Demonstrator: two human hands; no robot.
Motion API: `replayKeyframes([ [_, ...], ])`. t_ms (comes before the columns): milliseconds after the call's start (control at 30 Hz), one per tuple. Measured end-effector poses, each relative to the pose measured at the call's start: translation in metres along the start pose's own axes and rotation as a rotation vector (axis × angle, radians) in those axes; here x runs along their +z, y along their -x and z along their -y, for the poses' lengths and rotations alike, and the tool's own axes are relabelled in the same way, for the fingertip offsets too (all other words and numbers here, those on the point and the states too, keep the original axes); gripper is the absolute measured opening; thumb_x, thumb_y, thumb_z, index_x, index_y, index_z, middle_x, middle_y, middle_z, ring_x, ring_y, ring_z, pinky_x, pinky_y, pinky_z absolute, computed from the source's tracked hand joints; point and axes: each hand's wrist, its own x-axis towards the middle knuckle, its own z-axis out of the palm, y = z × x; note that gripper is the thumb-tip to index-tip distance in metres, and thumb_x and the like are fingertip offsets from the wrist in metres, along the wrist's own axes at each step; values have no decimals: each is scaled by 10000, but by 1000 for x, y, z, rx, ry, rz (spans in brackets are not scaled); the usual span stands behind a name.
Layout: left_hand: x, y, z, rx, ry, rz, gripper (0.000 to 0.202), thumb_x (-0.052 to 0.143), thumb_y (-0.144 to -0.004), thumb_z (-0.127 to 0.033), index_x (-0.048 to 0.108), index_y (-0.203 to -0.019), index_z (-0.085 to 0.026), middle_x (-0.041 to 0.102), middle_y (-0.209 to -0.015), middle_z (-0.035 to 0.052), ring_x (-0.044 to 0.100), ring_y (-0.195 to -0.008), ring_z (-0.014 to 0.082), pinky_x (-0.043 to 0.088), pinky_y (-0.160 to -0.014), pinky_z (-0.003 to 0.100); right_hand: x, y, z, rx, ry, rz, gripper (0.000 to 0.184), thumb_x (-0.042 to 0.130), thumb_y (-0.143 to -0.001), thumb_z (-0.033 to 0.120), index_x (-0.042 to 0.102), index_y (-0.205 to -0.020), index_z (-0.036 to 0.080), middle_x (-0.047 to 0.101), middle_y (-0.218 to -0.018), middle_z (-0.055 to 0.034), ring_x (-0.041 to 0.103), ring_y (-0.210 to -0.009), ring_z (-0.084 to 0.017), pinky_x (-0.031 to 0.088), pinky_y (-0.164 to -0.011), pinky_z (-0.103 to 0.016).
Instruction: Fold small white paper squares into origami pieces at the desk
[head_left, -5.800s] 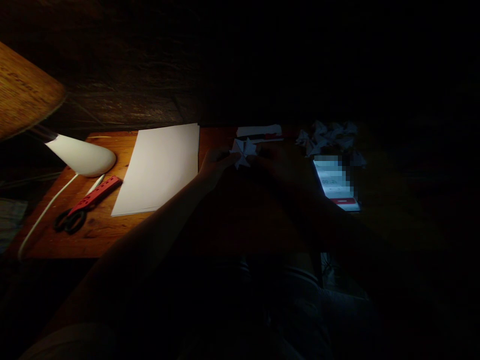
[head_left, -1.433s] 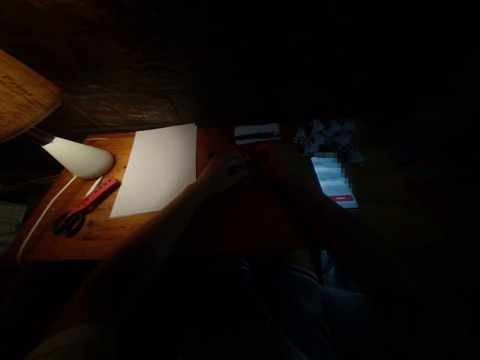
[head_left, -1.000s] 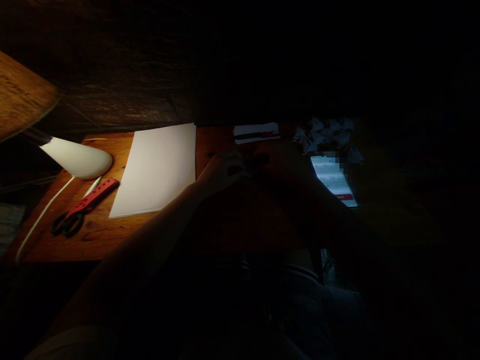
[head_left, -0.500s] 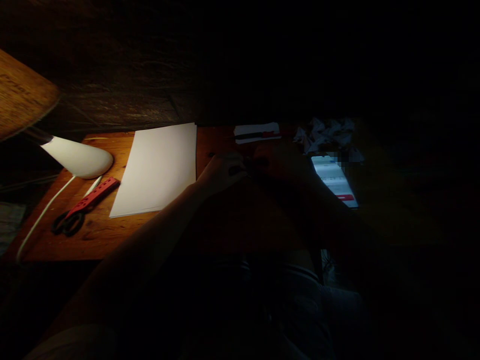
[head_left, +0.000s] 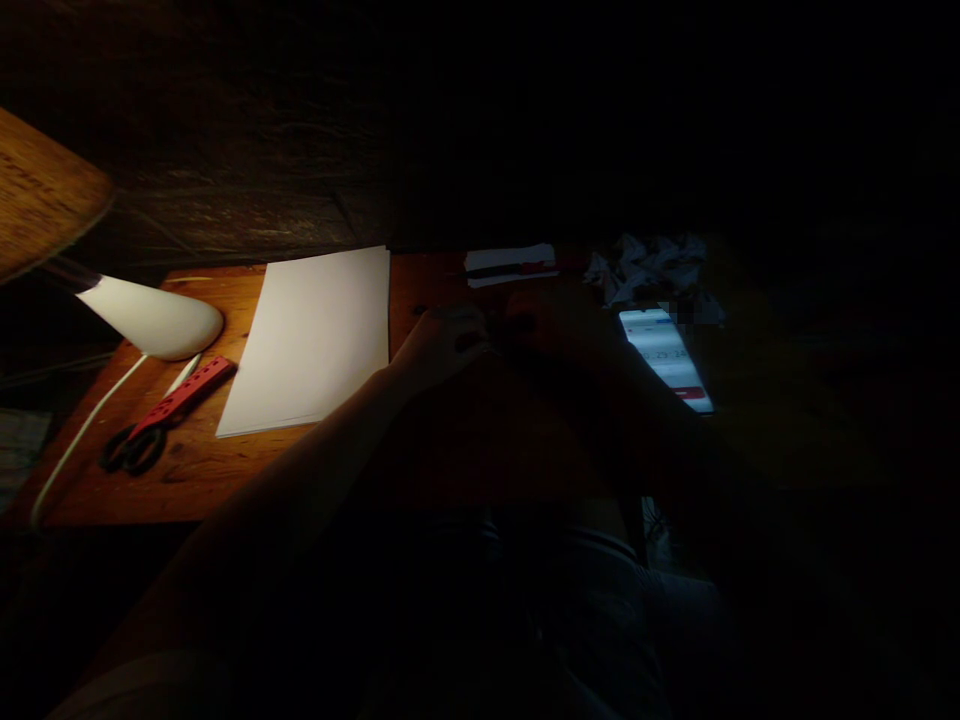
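Observation:
In the dim middle of the wooden table (head_left: 442,440), my left hand (head_left: 450,338) is closed, its fingers bent inward. My right hand (head_left: 544,325) meets it from the other side, mostly lost in shadow, its fingers curled too. Whatever the fingertips hold between them is too dark to make out. Just beyond the hands lies a small stack of white paper pieces (head_left: 510,257) with a dark and red slim tool (head_left: 517,270) on top. Several folded paper pieces (head_left: 637,265) lie in a heap past my right hand.
Left of my forearm is a stack of white sheets (head_left: 315,335). Farther left are a lamp (head_left: 157,318) with its cord, and scissors with black handles (head_left: 139,447) and a red patterned cover (head_left: 184,392). A lit phone (head_left: 667,360) lies beside my right forearm.
The view has shifted very slightly, and the things on the table appear a little farther left. Both hands stay together in nearly the same place.

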Motion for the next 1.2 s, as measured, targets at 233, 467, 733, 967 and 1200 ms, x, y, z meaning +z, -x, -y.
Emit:
replayKeyframes([
  [233,0,-1,-1,31,-20,11,77,694,-940,-186,766,-926,-209,803,-1053,69,770,-1030,237,605,-941,388,6,-2,-6,7,-42,-5,171,681,-954,242,833,-1022,205,815,-1141,-81,701,-1005,-257,449,-816,-336],
  [467,0,-1,-2,-36,11,16,88,709,-900,-166,778,-936,-207,799,-1047,62,767,-971,216,600,-878,343,5,-1,-2,-12,-52,-24,174,678,-965,239,841,-1021,218,820,-1169,-73,713,-1044,-264,472,-860,-343],
  [733,0,0,0,-50,23,-1,88,705,-888,-165,777,-924,-200,794,-1041,64,761,-958,216,584,-853,332,8,0,0,36,-60,-31,216,670,-963,259,841,-1086,212,807,-1196,-94,707,-1046,-273,475,-850,-352],
  [967,-1,-1,1,-101,7,5,79,745,-865,-182,793,-920,-213,798,-1010,54,757,-922,218,564,-823,338,6,2,-2,30,-38,-26,185,731,-932,296,829,-1070,219,817,-1177,-86,714,-1037,-272,480,-838,-345],
  [1200,-2,-1,-1,-131,-12,32,68,740,-880,-186,795,-916,-203,799,-1006,56,755,-938,219,563,-840,333,3,2,-1,4,5,1,208,727,-933,300,831,-1082,198,813,-1175,-96,704,-1039,-278,437,-798,-335],
])
